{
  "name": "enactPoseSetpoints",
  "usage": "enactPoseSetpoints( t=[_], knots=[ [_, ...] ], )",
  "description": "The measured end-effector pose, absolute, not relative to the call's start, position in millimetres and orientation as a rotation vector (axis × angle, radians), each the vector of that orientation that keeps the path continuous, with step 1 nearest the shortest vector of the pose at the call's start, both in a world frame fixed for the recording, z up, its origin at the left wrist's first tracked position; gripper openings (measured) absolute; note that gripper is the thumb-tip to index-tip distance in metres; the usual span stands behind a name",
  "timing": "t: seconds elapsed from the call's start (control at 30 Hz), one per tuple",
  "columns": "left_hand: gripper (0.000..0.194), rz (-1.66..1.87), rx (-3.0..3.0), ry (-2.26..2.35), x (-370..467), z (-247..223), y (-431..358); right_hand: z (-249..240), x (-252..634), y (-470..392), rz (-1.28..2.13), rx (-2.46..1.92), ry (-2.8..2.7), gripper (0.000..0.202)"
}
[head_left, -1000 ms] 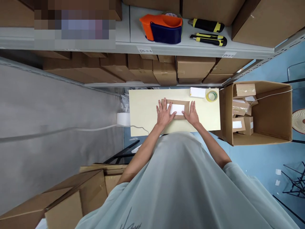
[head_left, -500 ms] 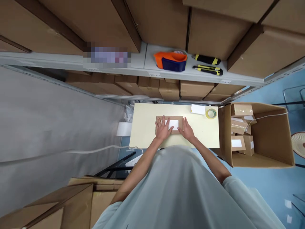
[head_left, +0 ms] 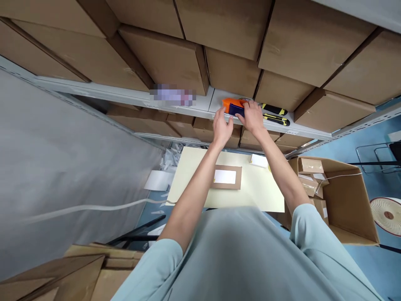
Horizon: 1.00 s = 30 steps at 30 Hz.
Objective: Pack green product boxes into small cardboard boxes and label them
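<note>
An orange and dark blue tape dispenser point(head_left: 232, 107) lies on the shelf above the table. My right hand point(head_left: 253, 117) is closed around its right end, fingers over the top and thumb in front. At the dispenser's left end is my left hand point(head_left: 222, 128), its fingers and thumb apart; whether its fingertips touch the dispenser I cannot tell. Below, on the pale yellow table point(head_left: 260, 188), a small brown cardboard box point(head_left: 238, 177) with a white label point(head_left: 224, 177) lies flat, partly behind my left forearm.
Two black and yellow utility knives point(head_left: 275, 120) lie right of the dispenser. A white label stack point(head_left: 259, 161) sits at the table's back right. Right of the table stands a large open carton point(head_left: 351, 209) holding several small boxes. Cardboard boxes point(head_left: 175, 54) fill the shelves.
Both hands have left the small box and moved up to the shelf. My right hand has taken hold of the tape dispenser. The view has tilted up.
</note>
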<state>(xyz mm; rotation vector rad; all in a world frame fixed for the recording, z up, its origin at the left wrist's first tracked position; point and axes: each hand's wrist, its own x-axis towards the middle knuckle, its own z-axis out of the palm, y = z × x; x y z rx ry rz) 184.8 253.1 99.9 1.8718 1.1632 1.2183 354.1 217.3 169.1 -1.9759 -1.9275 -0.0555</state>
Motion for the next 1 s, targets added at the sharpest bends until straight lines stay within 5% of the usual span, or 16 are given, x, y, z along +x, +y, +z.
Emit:
enactPoseSetpoints(
  t=[0.27, 0.47, 0.67, 0.83, 1.0],
  knots=[
    [0.055, 1.208, 1.843, 1.161, 172, 90, 220, 160, 346, 240, 0.034, -2.113, -1.981, 0.072],
    [0.057, 1.368, 1.779, 1.115, 120, 113, 149, 154, 329, 113, 0.058, -1.981, -2.018, 0.059],
    [0.036, 1.259, 1.953, 1.035, 72, 132, 67, 118, 301, -33, 0.144, -1.829, -1.875, 0.041],
    [0.021, 1.136, 2.040, 0.861, 65, 135, 43, 111, 294, -76, 0.163, -1.912, -1.840, 0.041],
    [0.026, 0.991, 2.032, 0.822, 63, 140, 34, 118, 302, -93, 0.175, -1.953, -1.847, 0.037]
  ],
)
